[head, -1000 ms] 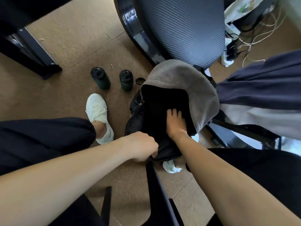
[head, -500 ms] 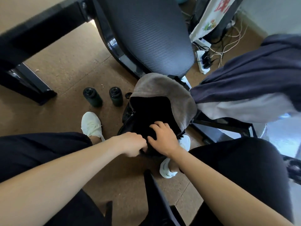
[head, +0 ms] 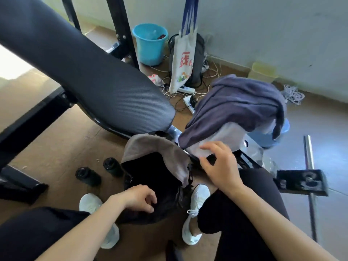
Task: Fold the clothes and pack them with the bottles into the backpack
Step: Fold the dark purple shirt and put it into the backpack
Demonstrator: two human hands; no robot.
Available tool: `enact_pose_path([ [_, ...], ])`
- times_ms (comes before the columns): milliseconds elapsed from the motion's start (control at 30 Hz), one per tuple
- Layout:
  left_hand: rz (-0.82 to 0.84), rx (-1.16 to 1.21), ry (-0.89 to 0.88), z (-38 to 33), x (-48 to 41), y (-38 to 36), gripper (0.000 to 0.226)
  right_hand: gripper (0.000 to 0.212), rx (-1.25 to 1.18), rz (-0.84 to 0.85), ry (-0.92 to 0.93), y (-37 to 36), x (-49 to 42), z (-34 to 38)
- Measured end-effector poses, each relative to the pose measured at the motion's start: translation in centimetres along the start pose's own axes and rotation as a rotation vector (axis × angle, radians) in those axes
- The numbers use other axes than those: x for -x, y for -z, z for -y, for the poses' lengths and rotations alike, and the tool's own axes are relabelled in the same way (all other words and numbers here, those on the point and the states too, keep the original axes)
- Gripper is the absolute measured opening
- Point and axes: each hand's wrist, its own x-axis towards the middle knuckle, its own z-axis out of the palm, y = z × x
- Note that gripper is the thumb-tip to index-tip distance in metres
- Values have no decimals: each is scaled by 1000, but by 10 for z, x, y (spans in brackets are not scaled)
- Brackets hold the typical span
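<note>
The black backpack (head: 150, 174) stands open on the floor between my feet, its grey lining flap (head: 154, 151) turned back. My left hand (head: 139, 197) holds the backpack's near rim with curled fingers. Two dark bottles (head: 87, 176) (head: 113, 166) stand on the floor just left of it. To the right, a navy garment (head: 235, 108) lies piled over a pale garment (head: 218, 138). My right hand (head: 220, 164) is at the pale garment's lower edge, fingers spread, fingertips touching the cloth and holding nothing.
A black office chair seat (head: 94, 81) looms over the backpack. Behind are a blue bucket (head: 150, 44), a white tote bag (head: 183, 59), power strips and cables (head: 188, 91). A desk foot (head: 18, 181) lies at left, a light blue basin (head: 271, 136) and a metal bar (head: 308, 157) at right.
My right hand has come out of the backpack and moved up and right to the clothes pile. My left hand stays at the rim. The view has tilted upward.
</note>
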Motion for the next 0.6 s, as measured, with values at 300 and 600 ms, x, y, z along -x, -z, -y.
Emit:
enact_pose_path([
  [300, -709, 401, -253, -126, -23, 81, 27, 37, -20, -692, -155, 79, -45, -26],
  [600, -970, 276, -510, -255, -35, 175, 49, 40, -54, -488, -468, 126, -84, -51],
])
